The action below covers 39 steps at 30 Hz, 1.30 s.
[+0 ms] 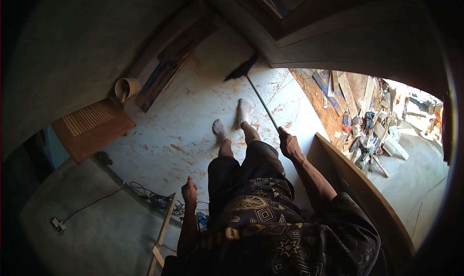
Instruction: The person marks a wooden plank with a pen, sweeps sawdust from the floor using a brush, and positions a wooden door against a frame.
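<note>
My right hand (290,144) is wrapped round the upper end of a broom's long, pale handle (261,100). The dark broom head (243,69) rests on the floor ahead of my feet, close to the far wall corner and the doorway. My left hand (189,192) hangs beside my left thigh, loosely closed, with nothing visible in it. Brown dust and shavings (176,147) lie scattered over the pale tiled floor (162,126) around my feet.
At left, a brown wooden board with slats (94,121) stands near a tan bucket (127,88) and planks (162,80). Tangled cables (154,197) and a wooden frame (163,223) lie by my left. A wooden door (360,189) stands at right; debris (369,131) is piled outside.
</note>
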Tool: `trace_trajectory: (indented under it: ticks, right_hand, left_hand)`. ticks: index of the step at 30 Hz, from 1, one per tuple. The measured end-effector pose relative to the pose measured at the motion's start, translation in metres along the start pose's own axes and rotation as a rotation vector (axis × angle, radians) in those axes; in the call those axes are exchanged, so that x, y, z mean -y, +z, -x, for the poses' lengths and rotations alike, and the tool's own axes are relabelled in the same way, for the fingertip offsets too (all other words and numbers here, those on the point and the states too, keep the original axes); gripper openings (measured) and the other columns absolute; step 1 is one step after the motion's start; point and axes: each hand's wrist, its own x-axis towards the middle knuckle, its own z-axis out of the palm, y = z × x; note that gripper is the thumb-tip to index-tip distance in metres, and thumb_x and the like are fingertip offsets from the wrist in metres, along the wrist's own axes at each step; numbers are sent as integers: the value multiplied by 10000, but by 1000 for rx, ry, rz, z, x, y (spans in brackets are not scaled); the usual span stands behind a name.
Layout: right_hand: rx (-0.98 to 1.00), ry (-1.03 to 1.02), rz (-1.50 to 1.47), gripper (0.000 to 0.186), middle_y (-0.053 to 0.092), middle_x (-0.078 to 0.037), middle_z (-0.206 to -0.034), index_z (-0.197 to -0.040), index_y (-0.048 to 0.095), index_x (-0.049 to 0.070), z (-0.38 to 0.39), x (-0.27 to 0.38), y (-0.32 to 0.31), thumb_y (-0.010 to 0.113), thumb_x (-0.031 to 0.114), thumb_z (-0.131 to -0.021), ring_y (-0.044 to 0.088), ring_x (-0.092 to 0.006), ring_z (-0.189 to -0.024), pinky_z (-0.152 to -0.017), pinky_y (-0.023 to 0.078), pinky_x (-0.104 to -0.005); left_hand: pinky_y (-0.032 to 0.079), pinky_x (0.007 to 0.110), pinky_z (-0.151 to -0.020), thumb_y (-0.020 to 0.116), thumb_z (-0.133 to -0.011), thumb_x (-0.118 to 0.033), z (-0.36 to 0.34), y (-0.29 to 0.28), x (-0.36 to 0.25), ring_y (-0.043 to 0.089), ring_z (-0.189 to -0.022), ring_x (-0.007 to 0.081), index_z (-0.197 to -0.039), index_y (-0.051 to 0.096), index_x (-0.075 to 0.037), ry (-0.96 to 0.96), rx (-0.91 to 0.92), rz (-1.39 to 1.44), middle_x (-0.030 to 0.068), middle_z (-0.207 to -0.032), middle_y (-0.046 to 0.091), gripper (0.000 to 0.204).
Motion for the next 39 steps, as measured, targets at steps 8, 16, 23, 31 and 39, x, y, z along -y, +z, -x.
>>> trace_trajectory:
  ticks: [8,16,23,31,39]
  right_hand:
    - [-124,-289,-58,322,662,-265,-961,-1190,549,73,-139,117,75,481,75,-876,633,-468,-930,-767,503,-531]
    - [-9,79,-122,231,696,-205,-842,-1057,614,47,-165,59,122,510,179,-898,706,-380,-727,-612,567,-481]
    - [-91,11,161,254,657,-273,-797,-1073,610,53,24,-65,91,442,116,-894,652,-436,-652,-595,520,-513]
    - [-100,7,-74,318,653,-282,-844,-1193,583,72,57,-31,56,473,155,-907,632,-479,-790,-683,491,-543]
    - [-189,-61,-112,249,667,-280,-853,-1034,620,19,-147,-42,51,482,99,-842,653,-460,-832,-740,537,-515]
  left_hand:
    - [427,423,-601,444,-976,-556,-45,-28,8,573,-542,292,-560,535,-6,181,81,-104,146,-529,545,695]
    - [317,366,-464,449,-969,-576,-62,-103,39,423,-420,170,-598,524,-56,119,17,35,25,-446,361,643]
    - [316,339,-376,458,-931,-651,-95,-69,121,409,-351,168,-580,520,-51,-138,182,17,21,-429,384,698]
    - [217,280,-366,514,-923,-626,-88,-37,-19,308,-356,96,-666,485,-82,38,256,94,-36,-483,329,602]
    - [238,264,-402,542,-922,-614,1,2,-123,329,-409,90,-643,486,-86,259,100,38,-40,-492,325,600]
